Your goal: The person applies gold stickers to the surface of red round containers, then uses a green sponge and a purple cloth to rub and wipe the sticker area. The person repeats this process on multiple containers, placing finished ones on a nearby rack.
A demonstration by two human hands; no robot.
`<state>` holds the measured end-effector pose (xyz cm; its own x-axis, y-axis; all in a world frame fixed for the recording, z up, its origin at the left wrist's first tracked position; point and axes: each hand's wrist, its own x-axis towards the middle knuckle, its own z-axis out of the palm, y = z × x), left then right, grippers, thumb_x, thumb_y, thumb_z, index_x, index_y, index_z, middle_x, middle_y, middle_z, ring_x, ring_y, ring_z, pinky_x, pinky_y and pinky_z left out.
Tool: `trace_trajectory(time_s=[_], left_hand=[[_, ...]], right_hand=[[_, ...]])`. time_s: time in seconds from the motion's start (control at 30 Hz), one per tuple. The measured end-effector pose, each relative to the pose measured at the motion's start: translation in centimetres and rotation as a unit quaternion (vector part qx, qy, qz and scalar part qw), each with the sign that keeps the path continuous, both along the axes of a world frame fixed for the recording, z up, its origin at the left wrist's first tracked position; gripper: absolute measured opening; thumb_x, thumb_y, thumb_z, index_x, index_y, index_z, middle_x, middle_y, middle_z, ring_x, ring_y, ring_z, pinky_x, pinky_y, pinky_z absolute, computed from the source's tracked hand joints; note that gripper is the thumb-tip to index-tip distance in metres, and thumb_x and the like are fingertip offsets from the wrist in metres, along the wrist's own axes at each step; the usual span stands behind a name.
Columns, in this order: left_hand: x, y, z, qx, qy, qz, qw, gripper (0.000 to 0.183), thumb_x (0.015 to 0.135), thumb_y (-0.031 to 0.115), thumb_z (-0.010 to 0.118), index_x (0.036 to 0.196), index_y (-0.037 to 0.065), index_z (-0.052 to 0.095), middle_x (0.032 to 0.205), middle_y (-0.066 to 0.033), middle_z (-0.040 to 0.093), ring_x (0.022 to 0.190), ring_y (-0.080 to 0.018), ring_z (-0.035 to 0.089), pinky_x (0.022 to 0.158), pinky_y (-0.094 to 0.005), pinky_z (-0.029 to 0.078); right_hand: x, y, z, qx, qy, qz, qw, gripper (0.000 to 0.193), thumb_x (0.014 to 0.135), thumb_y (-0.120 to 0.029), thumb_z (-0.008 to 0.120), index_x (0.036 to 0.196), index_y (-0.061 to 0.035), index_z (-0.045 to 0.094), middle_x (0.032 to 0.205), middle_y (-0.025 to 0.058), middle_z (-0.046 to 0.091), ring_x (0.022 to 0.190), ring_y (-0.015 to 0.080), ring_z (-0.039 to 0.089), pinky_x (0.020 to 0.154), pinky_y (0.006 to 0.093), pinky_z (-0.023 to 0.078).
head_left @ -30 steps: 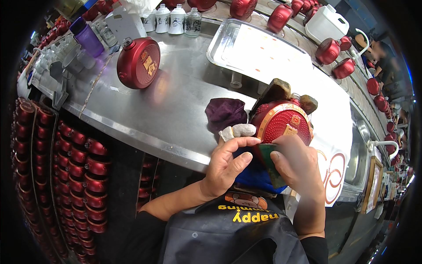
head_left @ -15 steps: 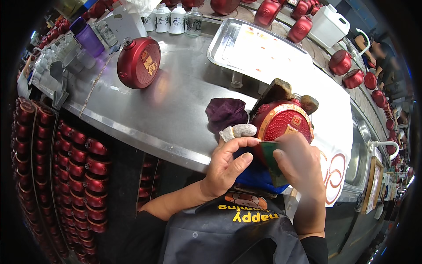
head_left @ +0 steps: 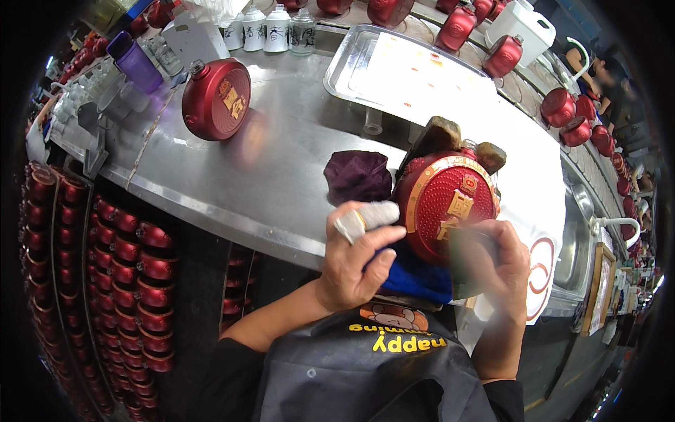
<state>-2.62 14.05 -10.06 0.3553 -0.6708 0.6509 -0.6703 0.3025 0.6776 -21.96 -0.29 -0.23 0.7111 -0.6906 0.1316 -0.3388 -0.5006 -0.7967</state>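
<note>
A round, flat red bottle (head_left: 425,211) lies face up in front of me, with its neck pointing away, between two worn brown blocks (head_left: 437,135). Gold lettering and a gold band along the rim decorate its face. My left hand (head_left: 348,264) is by the bottle's left edge, holding nothing, its thumb and forefinger apart; one finger wears a whitish sleeve. Blurred by motion, my right hand (head_left: 500,264) grips a thin green sheet-like piece (head_left: 460,261) over the bottle's lower right. Beneath the bottle is a blue cloth (head_left: 415,280).
A dark purple cloth (head_left: 357,176) lies left of the bottle. Another red bottle (head_left: 214,102) stands farther left on the steel table (head_left: 288,162). At the back are a metal tray (head_left: 337,74) and a white jug (head_left: 520,29). A sink (head_left: 573,246) is at right.
The right hand and green piece have moved right and down, uncovering more gold lettering. The left hand has shifted slightly left, off the green piece's edge.
</note>
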Motion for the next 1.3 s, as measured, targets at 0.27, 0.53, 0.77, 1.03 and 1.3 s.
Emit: trace_trajectory(time_s=[0.27, 0.53, 0.77, 1.03, 1.3], left_hand=[[0.3, 0.8, -1.1, 0.072, -0.095, 0.059, 0.991, 0.047, 0.097, 0.022, 0.063, 0.137, -0.001, 0.065, 0.135, -0.0223, 0.064, 0.124, -0.0407, 0.05, 0.111, -0.0491, 0.037], [-0.4, 0.8, -2.3, 0.144, -0.134, 0.046, 0.979, 0.045, 0.102, 0.03, 0.059, 0.132, -0.002, 0.069, 0.132, -0.023, 0.066, 0.126, -0.0413, 0.05, 0.111, -0.0493, 0.035], [-0.7, 2.1, -2.2, 0.145, -0.142, 0.046, 0.978, 0.04, 0.102, 0.026, 0.059, 0.129, -0.002, 0.071, 0.127, -0.0219, 0.069, 0.122, -0.0408, 0.052, 0.109, -0.0478, 0.038], [0.7, 3.4, -1.6, 0.106, -0.106, 0.01, 0.989, 0.025, 0.099, 0.019, 0.063, 0.111, 0.0, 0.075, 0.116, -0.0194, 0.072, 0.113, -0.0404, 0.056, 0.105, -0.0488, 0.043], [0.8, -0.2, -0.4, -0.006, -0.084, 0.01, 0.996, 0.049, 0.101, 0.029, 0.064, 0.136, -0.005, 0.059, 0.128, -0.0236, 0.065, 0.119, -0.0414, 0.054, 0.103, -0.0487, 0.046]], right_hand=[[-6.4, -0.6, -0.9, -0.068, 0.093, -0.036, 0.993, 0.017, 0.085, -0.001, 0.07, 0.101, 0.0004, 0.066, 0.086, 0.0138, 0.068, 0.076, 0.0256, 0.069, 0.07, 0.0321, 0.052], [-8.7, 3.1, -4.1, -0.326, 0.166, 0.108, 0.925, 0.025, 0.075, -0.003, 0.071, 0.1, -0.0059, 0.071, 0.081, 0.0054, 0.052, 0.078, 0.023, 0.055, 0.077, 0.0395, 0.042], [-11.1, 1.8, -4.4, -0.021, 0.046, -0.03, 0.998, 0.014, 0.087, -0.003, 0.07, 0.1, 0.0028, 0.069, 0.085, 0.0096, 0.063, 0.075, 0.0205, 0.065, 0.065, 0.0328, 0.05], [-11.4, 0.7, -4.6, 0.316, -0.098, -0.161, 0.93, 0.016, 0.098, -0.01, 0.067, 0.108, 0.0025, 0.065, 0.086, 0.0037, 0.07, 0.074, 0.0083, 0.064, 0.067, 0.023, 0.051], [-10.5, -3.4, -3.5, 0.174, -0.078, -0.171, 0.967, 0.016, 0.097, -0.012, 0.069, 0.105, 0.0011, 0.067, 0.084, 0.0024, 0.068, 0.075, 0.0067, 0.06, 0.068, 0.0231, 0.049]])
